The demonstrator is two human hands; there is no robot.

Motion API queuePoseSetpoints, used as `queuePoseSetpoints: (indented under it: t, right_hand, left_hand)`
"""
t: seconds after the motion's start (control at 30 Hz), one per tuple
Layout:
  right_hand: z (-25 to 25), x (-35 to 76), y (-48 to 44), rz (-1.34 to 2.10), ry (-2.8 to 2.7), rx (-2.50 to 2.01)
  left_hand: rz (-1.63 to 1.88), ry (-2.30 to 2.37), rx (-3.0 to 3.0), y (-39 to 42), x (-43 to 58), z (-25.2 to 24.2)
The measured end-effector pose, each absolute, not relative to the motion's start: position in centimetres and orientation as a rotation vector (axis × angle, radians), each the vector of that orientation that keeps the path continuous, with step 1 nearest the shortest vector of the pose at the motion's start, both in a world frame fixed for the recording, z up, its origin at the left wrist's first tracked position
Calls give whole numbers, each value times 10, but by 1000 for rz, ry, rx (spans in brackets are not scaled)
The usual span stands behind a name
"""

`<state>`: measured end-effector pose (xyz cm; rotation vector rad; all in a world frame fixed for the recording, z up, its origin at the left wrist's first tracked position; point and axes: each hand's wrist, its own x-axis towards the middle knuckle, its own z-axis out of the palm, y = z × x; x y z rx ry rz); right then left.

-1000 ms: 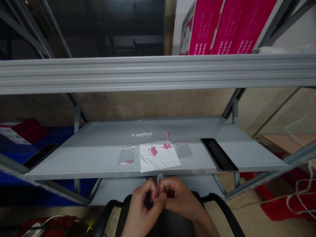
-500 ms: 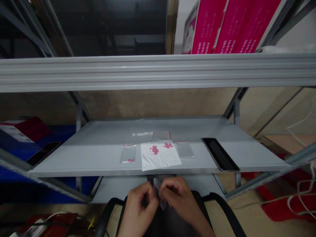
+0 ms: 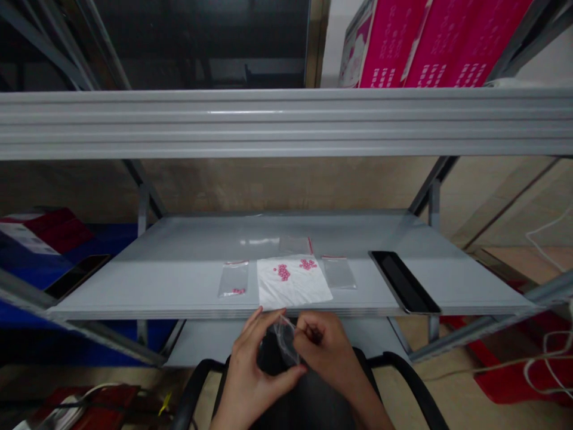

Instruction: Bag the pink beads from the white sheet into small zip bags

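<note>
The fingers (image 3: 251, 327) of the left hand (image 3: 254, 352) are open and curved, and only the tips seem to touch a small clear plastic bag (image 3: 286, 341). The right hand (image 3: 323, 341) has its fingers bent, and they pinch the top edge of this bag, though the exact grip is partly hidden. The bag hangs between the hands, just below the front edge of the grey metal shelf (image 3: 156, 280). On the shelf, a white paper (image 3: 295, 292) carries two small heaps of pink beads (image 3: 283, 272), with other clear bags (image 3: 233, 279) beside it. There is some risk here: the hands work very near the paper, so a knock on its edge could scatter the beads, and the thin bag could slip because it is light and smooth. Compared with the earlier frame, the bag now looks more open and round, and the left fingers are spread wider.
</note>
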<state>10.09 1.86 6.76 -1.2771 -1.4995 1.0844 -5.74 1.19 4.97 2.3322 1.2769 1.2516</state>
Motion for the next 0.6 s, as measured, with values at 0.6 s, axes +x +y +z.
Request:
queuePoseSetpoints:
  t: [0.6]
  right_hand:
    - [31, 98, 109, 90, -1657, -1530]
  left_hand:
    - [1596, 1648, 2154, 37, -46, 2]
